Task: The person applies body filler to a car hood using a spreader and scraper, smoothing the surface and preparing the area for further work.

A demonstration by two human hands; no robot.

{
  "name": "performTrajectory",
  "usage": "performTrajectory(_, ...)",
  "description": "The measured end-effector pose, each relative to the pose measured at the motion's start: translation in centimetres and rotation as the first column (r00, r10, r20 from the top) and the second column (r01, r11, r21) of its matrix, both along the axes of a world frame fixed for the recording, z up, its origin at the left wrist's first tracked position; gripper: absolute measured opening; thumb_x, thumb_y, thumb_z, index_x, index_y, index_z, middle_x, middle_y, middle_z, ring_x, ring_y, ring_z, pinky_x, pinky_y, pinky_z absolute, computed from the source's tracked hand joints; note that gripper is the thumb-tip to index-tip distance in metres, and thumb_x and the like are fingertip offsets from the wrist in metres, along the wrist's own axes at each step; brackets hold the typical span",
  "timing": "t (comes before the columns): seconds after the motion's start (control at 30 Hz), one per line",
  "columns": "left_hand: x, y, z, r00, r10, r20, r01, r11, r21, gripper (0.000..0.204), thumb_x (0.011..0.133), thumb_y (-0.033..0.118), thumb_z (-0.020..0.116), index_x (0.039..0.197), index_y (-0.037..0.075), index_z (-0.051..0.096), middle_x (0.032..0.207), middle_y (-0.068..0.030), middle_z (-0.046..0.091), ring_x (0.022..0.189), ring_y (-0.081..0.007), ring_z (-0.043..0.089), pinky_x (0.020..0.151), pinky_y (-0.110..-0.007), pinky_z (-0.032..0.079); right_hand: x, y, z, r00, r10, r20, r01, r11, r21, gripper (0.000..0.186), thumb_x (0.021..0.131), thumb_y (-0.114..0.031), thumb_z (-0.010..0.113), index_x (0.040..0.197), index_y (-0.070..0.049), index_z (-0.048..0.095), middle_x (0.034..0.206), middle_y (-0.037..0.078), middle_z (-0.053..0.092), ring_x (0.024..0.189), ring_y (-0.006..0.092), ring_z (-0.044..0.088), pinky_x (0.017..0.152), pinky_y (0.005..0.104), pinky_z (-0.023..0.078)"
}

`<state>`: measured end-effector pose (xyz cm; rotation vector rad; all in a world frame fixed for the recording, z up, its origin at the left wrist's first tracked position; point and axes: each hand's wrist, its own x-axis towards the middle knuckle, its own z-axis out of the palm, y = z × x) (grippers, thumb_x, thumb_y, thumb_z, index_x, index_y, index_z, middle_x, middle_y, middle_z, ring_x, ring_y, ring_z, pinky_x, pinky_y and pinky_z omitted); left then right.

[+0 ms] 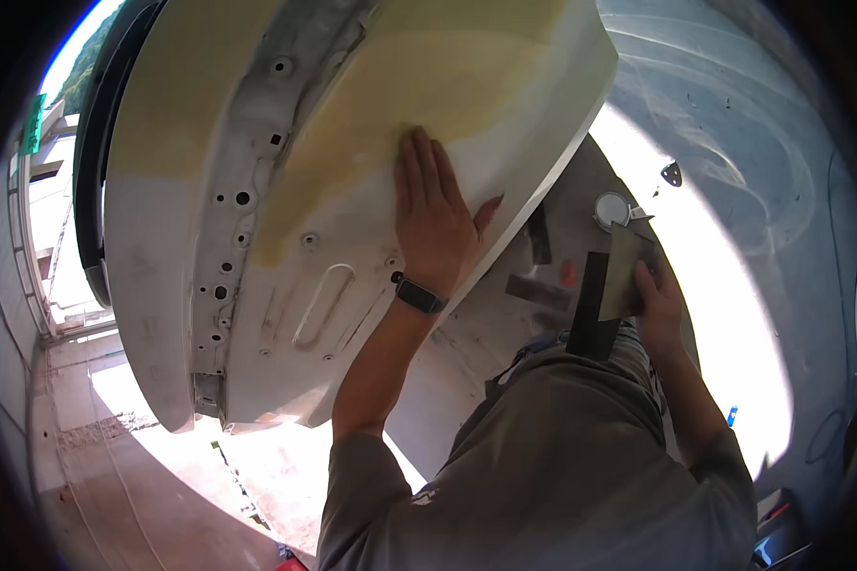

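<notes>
My left hand (430,214) lies flat, fingers stretched out, on a white car body panel (352,324) with yellowish filler (419,86) spread over its upper part. The fingertips touch near the filler's lower edge, and a dark watch (419,295) is on that wrist. Down by my right hip, my right hand (662,300) grips an olive-grey sheet, apparently sandpaper (623,276), with the thumb on its face. Beside and partly behind the sheet is a long black flat strip (590,305); I cannot tell whether the hand holds it too.
A round tin (612,209) stands beyond my right hand. Dark flat pieces (539,290) and a small red item (568,273) lie near it. The panel has a recessed channel with several holes (243,198). A small blue object (732,416) is on the sunlit floor at the right.
</notes>
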<state>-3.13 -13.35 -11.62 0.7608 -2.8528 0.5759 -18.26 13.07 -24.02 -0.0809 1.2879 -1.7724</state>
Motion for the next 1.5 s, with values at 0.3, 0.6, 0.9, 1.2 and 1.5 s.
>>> performTrajectory(0.3,2.3,-4.7,6.1,0.963,-0.244,0.113,0.247,0.969,-0.012,0.088,0.09,0.058,0.064,0.157,0.007,0.041,0.165,-0.0064,0.038,0.153,-0.0243,0.034,0.127,-0.043,0.03,0.2,-0.8,0.8,0.979,0.136,-0.152,-0.121,0.987,0.101,0.048,0.11,-0.016,0.051,0.153,0.003,0.041,0.141,0.012,0.058,0.126,0.0174,0.056,0.106,0.0317,0.046)
performTrajectory(0.6,13.9,-6.4,12.9,0.953,-0.155,0.259,0.178,0.982,-0.069,0.094,0.088,0.064,0.059,0.157,0.002,0.04,0.163,-0.0106,0.041,0.151,-0.0273,0.039,0.124,-0.045,0.033,4.4,-3.4,1.0,0.941,0.206,-0.267,-0.228,0.972,-0.054,0.04,0.108,-0.013,0.056,0.144,0.003,0.049,0.128,0.009,0.064,0.115,0.0132,0.058,0.099,0.0283,0.047)
performTrajectory(0.9,21.6,-5.5,13.2,0.952,-0.175,0.25,0.211,0.969,-0.128,0.096,0.092,0.069,0.053,0.156,-0.001,0.039,0.164,-0.0189,0.038,0.149,-0.0369,0.039,0.12,-0.051,0.037,6.8,-1.3,-0.2,0.959,0.136,-0.248,-0.122,0.99,0.069,0.051,0.108,-0.012,0.057,0.154,0.004,0.04,0.142,0.012,0.058,0.126,0.0157,0.056,0.107,0.0304,0.044)
performTrajectory(1.2,15.4,-7.5,13.0,0.955,-0.251,0.155,0.264,0.962,-0.069,0.095,0.09,0.064,0.06,0.156,-0.001,0.039,0.164,-0.0151,0.04,0.15,-0.034,0.04,0.122,-0.049,0.035,8.4,-2.5,2.1,0.945,0.208,-0.254,-0.224,0.974,-0.035,0.05,0.108,-0.012,0.057,0.152,0.005,0.041,0.137,0.011,0.059,0.122,0.015,0.057,0.105,0.0298,0.045)
performTrajectory(1.5,21.3,-5.3,12.7,0.972,-0.114,0.207,0.12,0.993,-0.02,0.099,0.084,0.065,0.063,0.156,0.0,0.041,0.165,-0.014,0.038,0.153,-0.0304,0.035,0.124,-0.047,0.033,7.0,-3.0,3.0,0.949,0.197,-0.247,-0.203,0.979,-0.001,0.045,0.108,-0.012,0.057,0.148,0.002,0.046,0.129,0.008,0.063,0.114,0.0121,0.059,0.099,0.0268,0.048)
